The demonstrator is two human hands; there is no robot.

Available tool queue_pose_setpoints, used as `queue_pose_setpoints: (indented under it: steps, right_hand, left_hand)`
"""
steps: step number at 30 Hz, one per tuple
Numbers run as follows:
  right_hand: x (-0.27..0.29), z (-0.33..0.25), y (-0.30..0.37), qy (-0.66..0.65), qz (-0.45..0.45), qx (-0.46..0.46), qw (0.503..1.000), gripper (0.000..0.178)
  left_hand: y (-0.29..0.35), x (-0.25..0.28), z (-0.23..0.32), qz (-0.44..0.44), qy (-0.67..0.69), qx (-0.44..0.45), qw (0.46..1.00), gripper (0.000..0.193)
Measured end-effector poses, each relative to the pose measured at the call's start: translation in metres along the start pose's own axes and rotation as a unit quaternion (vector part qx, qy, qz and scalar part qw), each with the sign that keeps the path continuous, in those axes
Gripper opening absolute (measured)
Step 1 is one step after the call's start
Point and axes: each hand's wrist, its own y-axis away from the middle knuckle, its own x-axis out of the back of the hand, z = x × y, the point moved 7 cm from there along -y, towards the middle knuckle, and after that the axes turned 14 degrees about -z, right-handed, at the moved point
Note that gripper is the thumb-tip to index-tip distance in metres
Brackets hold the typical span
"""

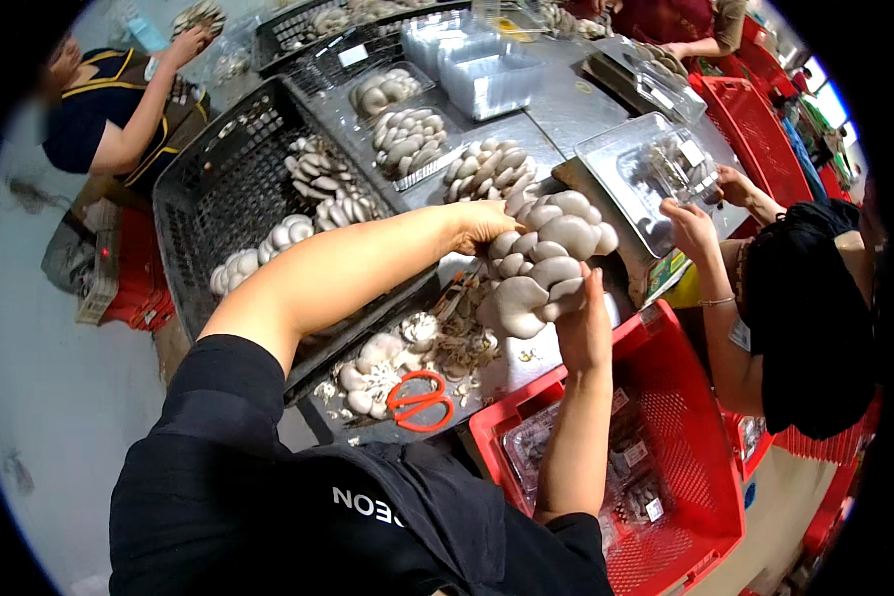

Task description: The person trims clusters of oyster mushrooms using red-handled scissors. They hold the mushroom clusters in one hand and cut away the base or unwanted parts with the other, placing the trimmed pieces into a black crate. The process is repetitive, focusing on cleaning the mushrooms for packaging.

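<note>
A large cluster of grey oyster mushrooms (556,238) is held up over the near part of the table between both my hands. My left hand (483,223) grips its left edge, with the fingertips partly hidden behind the caps. From the near right, my right hand (586,326) supports it, thumb against the caps and the other fingers mostly covered. Below, red-handled scissors (422,405) lie beside loose mushrooms (370,377) and cut stem scraps (464,350). Another mushroom cluster (490,171) rests on the table just beyond my left hand.
A black crate (184,189) with mushroom clusters stands at left. Mushroom-filled trays (407,142) and stacked clear trays (487,84) sit farther back. A red crate (700,437) with packed boxes is at near right. A co-worker's hands (700,226) hold a clear box there; other people work across the table.
</note>
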Motion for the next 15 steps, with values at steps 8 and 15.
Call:
queue_pose_setpoints:
  steps: [8,15]
  right_hand:
    - [0.065,0.011,-0.043,-0.202,-0.036,-0.016,0.979,0.057]
    - [0.074,0.009,-0.043,-0.198,-0.012,0.001,0.980,0.062]
  left_hand:
    - [-0.041,0.028,0.014,0.060,-0.042,0.051,0.996,0.041]
    - [-0.029,0.005,0.023,-0.003,0.019,0.026,0.999,0.033]
